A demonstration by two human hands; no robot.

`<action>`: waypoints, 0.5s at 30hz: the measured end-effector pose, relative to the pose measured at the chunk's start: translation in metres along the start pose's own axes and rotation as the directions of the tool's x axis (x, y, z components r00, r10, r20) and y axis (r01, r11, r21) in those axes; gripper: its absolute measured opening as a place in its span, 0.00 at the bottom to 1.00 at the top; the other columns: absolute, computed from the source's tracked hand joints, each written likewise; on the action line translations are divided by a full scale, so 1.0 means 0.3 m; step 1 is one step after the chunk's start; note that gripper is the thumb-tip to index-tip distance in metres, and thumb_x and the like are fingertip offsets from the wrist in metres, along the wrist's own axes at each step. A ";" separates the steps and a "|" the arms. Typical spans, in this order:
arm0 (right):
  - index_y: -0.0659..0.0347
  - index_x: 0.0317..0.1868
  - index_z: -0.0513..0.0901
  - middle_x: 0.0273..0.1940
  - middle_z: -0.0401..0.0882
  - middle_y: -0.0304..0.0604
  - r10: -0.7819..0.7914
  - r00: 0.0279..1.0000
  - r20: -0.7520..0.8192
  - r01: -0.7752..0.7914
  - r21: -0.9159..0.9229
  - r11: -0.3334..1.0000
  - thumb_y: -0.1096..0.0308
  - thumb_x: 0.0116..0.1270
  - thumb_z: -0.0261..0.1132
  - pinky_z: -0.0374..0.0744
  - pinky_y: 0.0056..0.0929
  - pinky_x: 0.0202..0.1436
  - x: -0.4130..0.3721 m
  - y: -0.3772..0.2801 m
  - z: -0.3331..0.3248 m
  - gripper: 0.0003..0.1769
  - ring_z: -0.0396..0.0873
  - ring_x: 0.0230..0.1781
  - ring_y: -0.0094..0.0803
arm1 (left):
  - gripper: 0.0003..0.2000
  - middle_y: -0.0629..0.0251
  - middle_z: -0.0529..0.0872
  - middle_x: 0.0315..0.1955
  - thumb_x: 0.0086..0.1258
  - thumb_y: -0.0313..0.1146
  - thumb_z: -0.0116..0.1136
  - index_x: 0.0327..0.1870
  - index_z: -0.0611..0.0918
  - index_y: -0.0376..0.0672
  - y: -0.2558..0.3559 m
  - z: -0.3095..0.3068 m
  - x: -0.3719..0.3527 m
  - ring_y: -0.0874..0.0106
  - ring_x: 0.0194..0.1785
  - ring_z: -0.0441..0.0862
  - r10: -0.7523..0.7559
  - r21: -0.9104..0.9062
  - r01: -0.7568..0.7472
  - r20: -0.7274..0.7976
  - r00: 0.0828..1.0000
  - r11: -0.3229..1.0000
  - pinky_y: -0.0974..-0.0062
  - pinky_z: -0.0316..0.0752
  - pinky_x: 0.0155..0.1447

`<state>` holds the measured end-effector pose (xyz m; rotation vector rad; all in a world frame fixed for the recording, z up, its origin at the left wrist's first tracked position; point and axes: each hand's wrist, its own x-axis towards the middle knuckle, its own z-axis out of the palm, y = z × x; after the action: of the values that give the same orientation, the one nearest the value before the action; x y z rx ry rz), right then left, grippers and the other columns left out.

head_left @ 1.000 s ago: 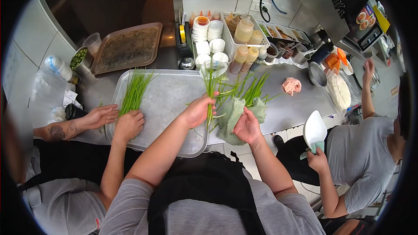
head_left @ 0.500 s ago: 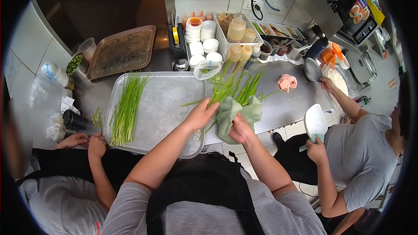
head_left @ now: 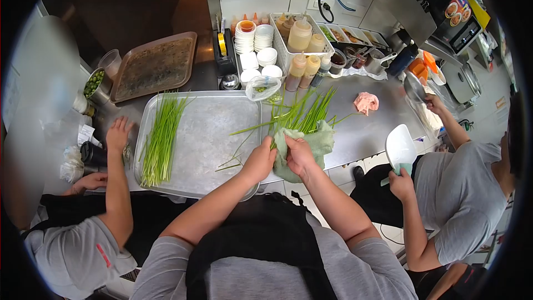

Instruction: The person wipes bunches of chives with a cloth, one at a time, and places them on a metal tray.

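My left hand [head_left: 261, 159] is closed around a few long green chives, whose stems poke out past the fingers; the grip itself is partly hidden. Beside it, my right hand [head_left: 300, 154] grips a damp-looking green cloth [head_left: 318, 145], bunched up against the left hand. Loose chives [head_left: 312, 112] lie on the steel counter just beyond the cloth. To the left, a metal tray [head_left: 219, 125] holds a neat row of chives [head_left: 161, 144] along its left side, and a few stray stalks lie near my left wrist.
A brown tray [head_left: 152, 66], stacked white cups [head_left: 245, 38] and a basket of sauce bottles [head_left: 300, 36] stand at the back. A pink cloth [head_left: 366, 103] lies on the right. A co-worker stands on each side; the right one holds a white scoop-like container [head_left: 400, 147] and a metal pan [head_left: 414, 86].
My left hand has moved down beside the cloth, and the chives it held upright are lower. The left co-worker's hand has reached forward along the counter. The right co-worker's pan has shifted right.
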<state>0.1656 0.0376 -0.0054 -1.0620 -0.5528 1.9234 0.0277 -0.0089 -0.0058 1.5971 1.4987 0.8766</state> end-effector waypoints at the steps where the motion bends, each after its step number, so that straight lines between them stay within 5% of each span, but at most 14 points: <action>1: 0.63 0.44 0.82 0.39 0.84 0.42 -0.004 1.000 -0.005 0.004 0.022 1.000 0.68 0.70 0.60 0.81 0.31 0.42 0.008 -0.009 0.001 0.09 0.83 0.37 0.31 | 0.09 0.41 0.81 0.36 0.74 0.30 0.46 0.49 0.69 0.36 -0.002 -0.006 -0.010 0.43 0.42 0.79 -0.002 0.000 0.002 0.000 1.000 1.000 0.55 0.72 0.44; 7: 0.62 0.44 0.82 0.39 0.85 0.42 -0.046 0.998 -0.034 0.047 0.040 0.998 0.67 0.71 0.59 0.81 0.33 0.42 0.093 -0.088 -0.042 0.09 0.83 0.36 0.32 | 0.09 0.54 0.79 0.30 0.75 0.33 0.47 0.46 0.68 0.37 -0.027 -0.118 -0.110 0.60 0.32 0.78 0.030 -0.005 -0.030 0.132 0.991 1.000 0.64 0.72 0.39; 10: 0.60 0.48 0.79 0.43 0.84 0.43 -0.054 0.996 -0.073 0.054 0.005 0.999 0.57 0.74 0.56 0.82 0.39 0.46 0.159 -0.124 -0.112 0.15 0.83 0.40 0.36 | 0.09 0.59 0.77 0.27 0.77 0.34 0.46 0.47 0.69 0.39 -0.067 -0.175 -0.178 0.67 0.28 0.75 0.008 -0.142 0.014 0.154 0.988 0.990 0.69 0.70 0.33; 12: 0.59 0.50 0.78 0.45 0.83 0.44 -0.079 0.995 -0.065 0.081 0.037 0.996 0.55 0.74 0.54 0.82 0.41 0.49 0.165 -0.154 -0.132 0.17 0.82 0.42 0.37 | 0.06 0.72 0.69 0.24 0.78 0.34 0.45 0.45 0.70 0.42 -0.078 -0.230 -0.220 0.81 0.24 0.64 -0.203 -0.528 0.362 0.336 0.920 0.768 0.81 0.63 0.29; 13: 0.59 0.52 0.77 0.47 0.82 0.45 -0.108 0.992 -0.066 0.112 0.072 0.991 0.53 0.75 0.52 0.81 0.42 0.51 0.169 -0.165 -0.138 0.19 0.82 0.44 0.38 | 0.06 0.72 0.69 0.24 0.78 0.34 0.45 0.45 0.70 0.42 -0.082 -0.256 -0.236 0.81 0.24 0.64 -0.214 -0.532 0.358 0.313 0.925 0.767 0.81 0.63 0.29; 15: 0.60 0.52 0.76 0.49 0.80 0.45 -0.122 0.990 -0.065 0.124 0.027 0.992 0.51 0.77 0.48 0.80 0.39 0.53 0.168 -0.167 -0.166 0.21 0.80 0.48 0.38 | 0.05 0.77 0.65 0.24 0.78 0.33 0.46 0.48 0.72 0.45 -0.090 -0.314 -0.275 0.86 0.24 0.59 -0.244 -0.733 0.410 0.329 0.912 0.544 0.86 0.56 0.27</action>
<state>0.2165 0.1061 -0.0210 -1.0419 -0.5388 1.7793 -0.0738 -0.0837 0.0163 0.6642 0.9771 0.9429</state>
